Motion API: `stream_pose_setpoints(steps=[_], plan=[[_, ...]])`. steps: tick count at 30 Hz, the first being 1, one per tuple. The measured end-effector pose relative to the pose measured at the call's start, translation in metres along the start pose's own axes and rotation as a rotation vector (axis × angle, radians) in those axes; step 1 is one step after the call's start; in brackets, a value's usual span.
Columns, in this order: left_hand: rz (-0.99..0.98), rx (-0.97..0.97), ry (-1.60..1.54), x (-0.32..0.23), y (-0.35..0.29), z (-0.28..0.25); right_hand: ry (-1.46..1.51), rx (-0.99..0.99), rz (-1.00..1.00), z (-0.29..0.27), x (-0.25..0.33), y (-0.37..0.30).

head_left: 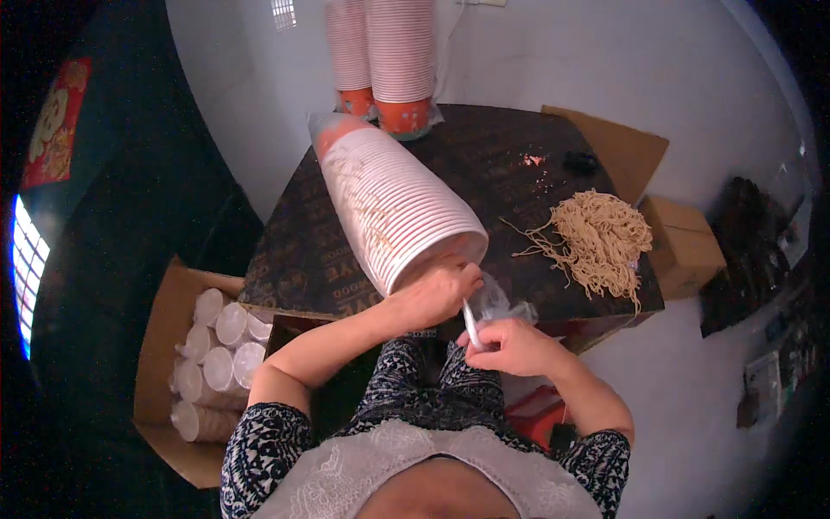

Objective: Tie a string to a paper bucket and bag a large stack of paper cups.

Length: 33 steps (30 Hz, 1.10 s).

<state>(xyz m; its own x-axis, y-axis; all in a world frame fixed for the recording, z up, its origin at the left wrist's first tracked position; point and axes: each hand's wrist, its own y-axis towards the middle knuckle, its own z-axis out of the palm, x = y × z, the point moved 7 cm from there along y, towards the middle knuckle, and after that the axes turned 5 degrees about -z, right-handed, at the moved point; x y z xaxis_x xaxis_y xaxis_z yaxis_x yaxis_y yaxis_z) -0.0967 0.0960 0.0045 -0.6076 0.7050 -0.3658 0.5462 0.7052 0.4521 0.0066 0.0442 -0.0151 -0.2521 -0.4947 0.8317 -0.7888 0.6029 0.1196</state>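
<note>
A long stack of nested paper cups [402, 195], white-rimmed and with orange at its far end, lies tilted on the dark table inside a clear plastic bag [493, 298]. Its open end faces me. My left hand [432, 292] is closed at that end, fingers bent at the mouth of the bag. Between the hands runs a narrow white strip [471, 324], which may be twisted bag plastic. My right hand [514, 346] pinches the strip's lower end, with loose clear film beside its fingers. What lies under the left fingers is partly hidden.
Two upright bagged cup stacks [401, 52] stand at the table's back. A heap of beige strings [601, 238] lies on the right of the table [294, 251]. On the floor at left, a carton [160, 368] holds several wrapped cup stacks. More cardboard [683, 246] stands at right.
</note>
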Motion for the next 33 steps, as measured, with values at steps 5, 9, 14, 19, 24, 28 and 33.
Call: stream_pose_setpoints(steps=[5,9,14,19,24,28,33], plan=[[-0.061,0.008,-0.111,0.002,-0.004,-0.002,0.355,-0.325,0.051,-0.026,0.006,-0.009],[0.064,-0.027,-0.145,-0.008,-0.007,-0.011,0.636,-0.625,0.185,-0.042,-0.025,-0.02],[0.14,-0.028,-0.188,-0.016,-0.009,-0.021,0.235,-0.863,0.182,-0.06,-0.05,-0.021],[0.138,-0.031,-0.21,-0.018,-0.009,-0.028,-0.056,-0.875,0.176,-0.065,-0.057,-0.016],[-0.025,-0.081,-0.122,-0.013,-0.005,-0.031,-0.35,-0.907,0.03,-0.072,-0.022,-0.021],[-0.106,-0.033,-0.024,-0.01,0.004,-0.028,-0.817,-0.911,-0.529,-0.06,0.03,-0.029],[-0.1,0.169,0.011,-0.009,0.011,-0.02,-0.821,-0.967,-0.487,-0.066,0.023,-0.02]])
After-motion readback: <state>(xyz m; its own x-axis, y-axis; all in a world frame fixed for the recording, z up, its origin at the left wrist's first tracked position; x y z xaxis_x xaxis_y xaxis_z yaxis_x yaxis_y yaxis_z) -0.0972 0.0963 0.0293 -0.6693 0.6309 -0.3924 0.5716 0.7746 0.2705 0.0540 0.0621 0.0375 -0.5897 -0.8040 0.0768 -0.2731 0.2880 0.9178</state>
